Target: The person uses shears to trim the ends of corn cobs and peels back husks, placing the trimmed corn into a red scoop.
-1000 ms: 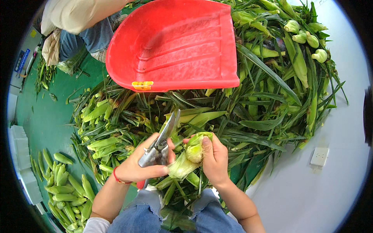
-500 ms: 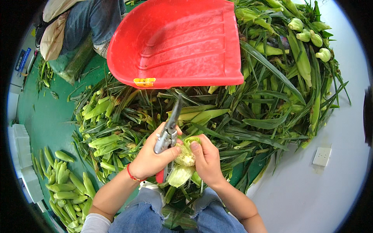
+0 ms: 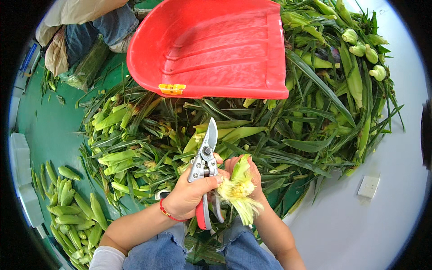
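My left hand (image 3: 189, 195) is closed round a pair of pruning shears (image 3: 208, 152), metal blades pointing up and a red-backed handle hanging below the palm. Its thumb tip reaches the pale silk beside the corn. Just to the right, my right hand (image 3: 255, 176) grips an ear of corn (image 3: 241, 188) whose husk is pulled open, with yellowish kernels and frayed pale leaves showing. Some of the right fingers are hidden behind the husk. Both hands are above my knees, in front of a big heap of green corn husks (image 3: 310, 146).
A large red plastic scoop (image 3: 216, 58) lies on the heap ahead. Several unhusked ears (image 3: 72, 219) are piled at lower left, near white trays (image 3: 24, 180). Another person's jeans (image 3: 114, 27) show at upper left. A white wall with a socket (image 3: 368, 186) borders the right.
The shears have turned, their flat side and both handles now showing. The ear has shifted right and been turned in my right hand, its husk spread wider, the kernels in view.
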Tool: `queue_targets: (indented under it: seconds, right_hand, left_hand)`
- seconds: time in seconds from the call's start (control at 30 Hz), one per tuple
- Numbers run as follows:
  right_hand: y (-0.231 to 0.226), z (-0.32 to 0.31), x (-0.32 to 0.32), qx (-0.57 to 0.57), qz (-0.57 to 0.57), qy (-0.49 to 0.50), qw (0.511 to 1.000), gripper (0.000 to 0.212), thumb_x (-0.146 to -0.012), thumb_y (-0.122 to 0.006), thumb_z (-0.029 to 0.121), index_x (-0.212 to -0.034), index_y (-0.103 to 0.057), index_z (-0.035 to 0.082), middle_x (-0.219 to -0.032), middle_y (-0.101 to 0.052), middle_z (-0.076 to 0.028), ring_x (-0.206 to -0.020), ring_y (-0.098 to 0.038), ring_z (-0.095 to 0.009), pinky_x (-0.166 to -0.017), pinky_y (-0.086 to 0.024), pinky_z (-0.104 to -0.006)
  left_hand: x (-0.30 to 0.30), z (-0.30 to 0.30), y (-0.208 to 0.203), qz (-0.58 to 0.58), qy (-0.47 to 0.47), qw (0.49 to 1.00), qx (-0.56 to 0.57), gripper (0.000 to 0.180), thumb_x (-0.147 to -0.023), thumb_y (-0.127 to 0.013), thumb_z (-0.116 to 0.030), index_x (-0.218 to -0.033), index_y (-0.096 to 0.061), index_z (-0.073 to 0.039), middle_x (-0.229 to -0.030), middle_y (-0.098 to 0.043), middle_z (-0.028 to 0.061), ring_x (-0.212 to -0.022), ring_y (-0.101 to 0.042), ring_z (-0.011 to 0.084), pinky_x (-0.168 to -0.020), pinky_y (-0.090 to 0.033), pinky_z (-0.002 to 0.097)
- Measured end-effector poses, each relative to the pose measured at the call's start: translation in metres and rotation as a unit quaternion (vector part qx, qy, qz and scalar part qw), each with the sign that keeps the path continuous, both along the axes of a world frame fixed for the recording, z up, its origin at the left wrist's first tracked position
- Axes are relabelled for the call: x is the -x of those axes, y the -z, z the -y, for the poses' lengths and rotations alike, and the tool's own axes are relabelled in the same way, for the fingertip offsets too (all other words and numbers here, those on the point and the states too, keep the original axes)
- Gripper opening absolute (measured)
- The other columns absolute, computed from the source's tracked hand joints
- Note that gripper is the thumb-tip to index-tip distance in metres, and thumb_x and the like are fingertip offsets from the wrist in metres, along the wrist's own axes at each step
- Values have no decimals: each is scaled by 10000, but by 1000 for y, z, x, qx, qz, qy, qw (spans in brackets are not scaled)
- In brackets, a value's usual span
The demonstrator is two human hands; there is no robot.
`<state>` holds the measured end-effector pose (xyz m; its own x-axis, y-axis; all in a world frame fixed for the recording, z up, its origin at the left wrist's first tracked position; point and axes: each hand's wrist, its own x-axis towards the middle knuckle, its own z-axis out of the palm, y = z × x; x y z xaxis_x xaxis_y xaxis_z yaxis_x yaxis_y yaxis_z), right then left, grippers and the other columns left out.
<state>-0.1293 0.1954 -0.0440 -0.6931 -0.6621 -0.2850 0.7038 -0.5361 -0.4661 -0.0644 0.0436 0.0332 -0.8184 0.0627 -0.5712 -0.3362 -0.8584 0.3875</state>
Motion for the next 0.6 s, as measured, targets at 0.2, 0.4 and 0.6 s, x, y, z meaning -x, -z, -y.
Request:
queue_targets:
  seconds: [0.2,0.4,0.6]
  right_hand:
    - [-14,5,-2,-100,92,13,991,334,-957,-492,371,-916,-562,47,-835,-619,-95,-747,-610,-213,-675,-526,-333]
    - [-45,14,1,-182,96,117,972,326,-993,-436,308,-1146,-520,33,-1116,-614,-96,-994,-615,-210,-872,-511,-363]
    - [-66,26,-21,-208,54,154,965,294,-1006,-410,250,-1148,-523,20,-1118,-612,-85,-1033,-593,-192,-936,-465,-356]
  left_hand:
    - [-3,5,2,-2,8,1000,17,433,-835,-617,-28,-1230,-442,-63,-1024,-635,112,-885,-640,208,-774,-528,338]
    - [-11,29,0,-141,36,909,391,682,-686,-838,-117,-1188,-379,-71,-1117,-541,79,-948,-555,116,-793,-485,278]
    - [-2,15,-4,-146,115,774,606,674,-654,-860,-300,-1115,-454,-22,-946,-547,87,-841,-540,155,-764,-462,294]
